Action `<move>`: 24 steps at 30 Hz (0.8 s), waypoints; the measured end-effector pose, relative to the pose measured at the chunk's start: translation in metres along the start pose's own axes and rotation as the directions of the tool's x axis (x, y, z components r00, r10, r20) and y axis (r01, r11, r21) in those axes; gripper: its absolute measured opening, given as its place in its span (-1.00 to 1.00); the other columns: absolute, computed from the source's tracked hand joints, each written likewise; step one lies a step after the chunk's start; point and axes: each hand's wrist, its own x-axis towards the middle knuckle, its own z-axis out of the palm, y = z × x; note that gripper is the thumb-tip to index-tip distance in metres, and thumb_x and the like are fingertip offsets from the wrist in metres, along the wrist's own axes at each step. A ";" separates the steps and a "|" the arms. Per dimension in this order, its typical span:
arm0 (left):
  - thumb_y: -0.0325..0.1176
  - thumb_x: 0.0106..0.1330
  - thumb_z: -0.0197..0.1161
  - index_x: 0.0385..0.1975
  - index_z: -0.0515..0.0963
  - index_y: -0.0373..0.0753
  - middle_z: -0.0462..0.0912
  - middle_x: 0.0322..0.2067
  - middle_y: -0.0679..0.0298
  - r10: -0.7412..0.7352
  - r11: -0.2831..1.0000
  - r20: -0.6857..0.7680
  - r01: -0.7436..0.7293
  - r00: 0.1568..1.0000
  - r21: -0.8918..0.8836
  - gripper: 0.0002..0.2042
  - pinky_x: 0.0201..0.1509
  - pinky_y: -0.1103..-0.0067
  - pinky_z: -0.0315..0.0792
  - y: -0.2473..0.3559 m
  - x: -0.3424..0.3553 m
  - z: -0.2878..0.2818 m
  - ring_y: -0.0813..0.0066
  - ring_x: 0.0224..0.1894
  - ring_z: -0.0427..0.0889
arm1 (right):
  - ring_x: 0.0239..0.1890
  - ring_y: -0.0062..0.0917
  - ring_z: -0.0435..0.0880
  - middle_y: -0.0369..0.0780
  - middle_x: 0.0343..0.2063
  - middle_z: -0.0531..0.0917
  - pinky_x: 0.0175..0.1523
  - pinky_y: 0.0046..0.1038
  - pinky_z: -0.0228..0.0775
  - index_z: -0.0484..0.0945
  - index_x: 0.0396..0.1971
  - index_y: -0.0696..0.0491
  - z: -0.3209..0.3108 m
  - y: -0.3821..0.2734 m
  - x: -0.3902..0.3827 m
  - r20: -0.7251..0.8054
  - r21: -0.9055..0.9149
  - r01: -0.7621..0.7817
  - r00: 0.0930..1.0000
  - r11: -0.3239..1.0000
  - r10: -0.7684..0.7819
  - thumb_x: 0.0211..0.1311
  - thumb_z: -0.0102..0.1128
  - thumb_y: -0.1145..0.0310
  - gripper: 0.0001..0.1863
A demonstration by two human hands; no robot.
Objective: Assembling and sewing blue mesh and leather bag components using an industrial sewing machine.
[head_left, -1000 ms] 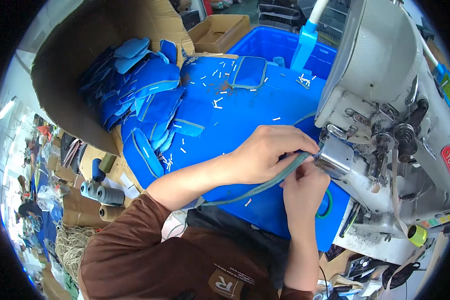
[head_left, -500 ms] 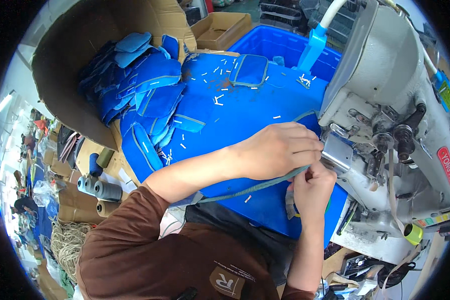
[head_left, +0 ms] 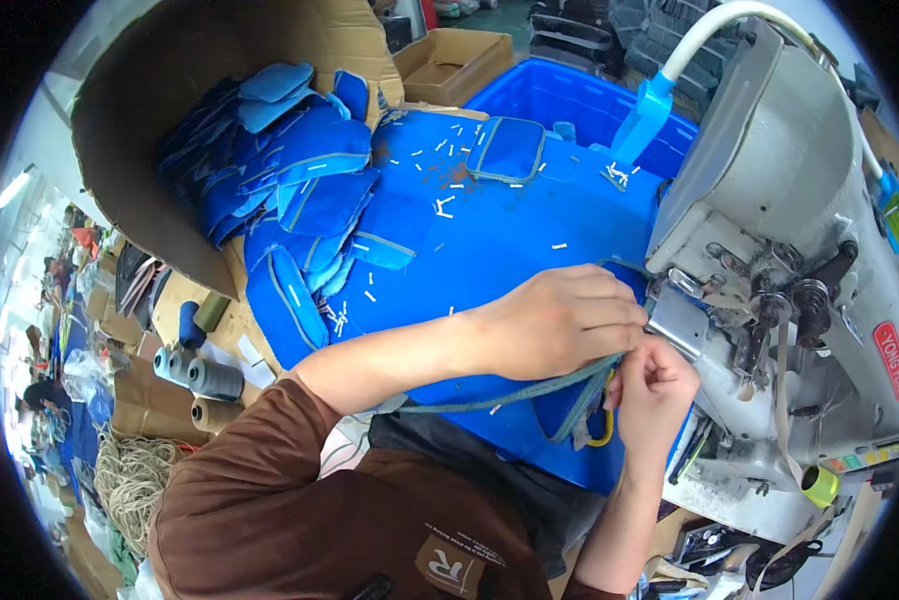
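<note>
My left hand (head_left: 575, 318) reaches across to the sewing machine (head_left: 770, 220), fingers bent down and closed on a trimmed blue fabric piece (head_left: 625, 270) beside the metal plate (head_left: 678, 322). Most of that piece is hidden under the hand. A grey-green strip (head_left: 490, 396) runs from below this hand toward my body. My right hand (head_left: 658, 385) is just below it, with fingers curled in a pinch; what they hold is hidden. Between right hand and strip hangs a blue fabric part (head_left: 560, 412) with a grey edge and a yellow curved piece (head_left: 605, 430).
Blue trimmed fabric pieces (head_left: 310, 150) lie heaped by a cardboard box (head_left: 140, 130) at left. One flat blue piece (head_left: 507, 150) and white scraps rest on the blue work surface (head_left: 420, 290). Behind stands a blue crate (head_left: 570, 85). Thread cones (head_left: 215, 378) are at left.
My right hand has moved slightly right and away from the left hand. More of the blue part and the yellow piece shows beside it. My left hand stays by the machine.
</note>
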 end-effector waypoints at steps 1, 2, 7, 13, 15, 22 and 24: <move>-0.42 0.08 0.32 -0.17 0.63 -0.20 0.67 -0.08 0.25 -0.001 1.000 -0.002 0.001 1.000 0.002 -0.73 0.04 0.38 0.53 0.002 0.000 0.002 0.28 -0.02 0.64 | -0.74 -0.80 0.43 -0.37 -0.71 0.54 -0.65 -0.71 0.22 0.61 -0.37 0.19 -0.001 -0.002 0.001 -0.012 0.013 -0.002 1.000 1.000 0.002 0.40 0.09 0.54 -0.86; -0.43 0.08 0.32 -0.17 0.63 -0.20 0.66 -0.07 0.26 -0.030 0.999 -0.018 0.029 0.999 -0.024 -0.73 0.04 0.39 0.53 0.004 -0.001 0.004 0.28 -0.02 0.64 | -0.74 -0.81 0.42 -0.37 -0.72 0.53 -0.66 -0.72 0.18 0.61 -0.35 0.18 -0.001 -0.002 0.002 -0.041 -0.020 0.016 0.999 1.000 -0.017 0.41 0.09 0.53 -0.86; -0.46 0.09 0.32 -0.14 0.62 -0.19 0.66 -0.05 0.25 -0.093 0.995 -0.007 0.093 0.996 -0.031 -0.71 0.06 0.40 0.53 0.005 -0.001 0.007 0.25 -0.01 0.64 | -0.76 -0.81 0.39 -0.38 -0.73 0.50 -0.68 -0.70 0.16 0.61 -0.36 0.17 -0.002 -0.016 0.004 -0.074 -0.018 -0.074 0.995 0.997 0.072 0.41 0.10 0.50 -0.85; -0.53 0.09 0.32 -0.11 0.60 -0.20 0.66 -0.03 0.22 -0.233 0.956 -0.027 0.224 0.972 -0.190 -0.69 0.08 0.37 0.53 0.008 -0.007 0.006 0.20 0.03 0.63 | -0.66 -0.82 0.37 -0.41 -0.68 0.48 -0.56 -0.71 0.15 0.52 -0.40 0.16 0.011 -0.016 -0.014 -0.194 -0.086 -0.011 0.981 0.996 -0.006 0.41 0.12 0.47 -0.85; -0.55 0.09 0.32 -0.14 0.59 -0.20 0.66 -0.04 0.22 -0.242 0.942 -0.022 0.230 0.970 -0.245 -0.70 0.08 0.37 0.53 0.008 -0.007 0.003 0.21 0.02 0.64 | -0.62 -0.84 0.33 -0.42 -0.66 0.47 -0.52 -0.71 0.10 0.49 -0.39 0.16 0.016 -0.018 -0.021 -0.135 -0.262 0.054 0.987 0.964 -0.092 0.37 0.17 0.48 -0.88; -0.45 0.12 0.31 -0.15 0.59 -0.19 0.65 -0.04 0.23 -0.147 0.985 -0.037 0.143 0.988 -0.099 -0.74 0.06 0.38 0.53 0.010 -0.013 0.012 0.25 0.00 0.64 | -0.62 -0.88 0.25 -0.46 -0.71 0.40 -0.54 -0.69 0.02 0.52 -0.24 0.19 0.020 -0.006 -0.024 -0.172 -0.120 0.022 0.984 0.993 -0.043 0.35 0.12 0.58 -0.95; -0.40 0.16 0.27 -0.15 0.59 -0.20 0.65 -0.03 0.23 -0.138 0.990 -0.040 0.136 0.990 -0.048 -0.75 0.08 0.38 0.51 0.009 -0.010 0.011 0.27 0.00 0.63 | -0.62 -0.88 0.23 -0.47 -0.69 0.40 -0.52 -0.68 0.03 0.51 -0.18 0.20 0.021 -0.008 -0.020 -0.191 -0.177 0.043 0.978 0.983 -0.077 0.36 0.05 0.62 -0.90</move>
